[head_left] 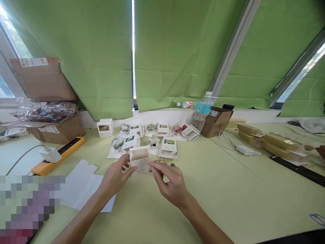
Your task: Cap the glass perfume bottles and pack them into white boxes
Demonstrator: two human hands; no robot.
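Observation:
My left hand [114,177] and my right hand [169,184] hold a small white cardboard box [140,161] between them, with its open end facing up. My left fingers wrap one side, and my right fingertips pinch the other. Just beyond my right hand, a small gold piece [160,161] lies partly hidden on the table. Behind the box stand several round glass ornaments with metal caps, such as one [117,142], among several white picture-printed boxes, such as one [169,144].
Flat white card sheets [83,185] lie left of my hands, near an orange power strip [58,156] with a white plug. A water bottle [201,113] and brown carton [216,122] stand behind. Stacked yellowish boxes [266,140] lie to the right. A blurred patch covers the lower left.

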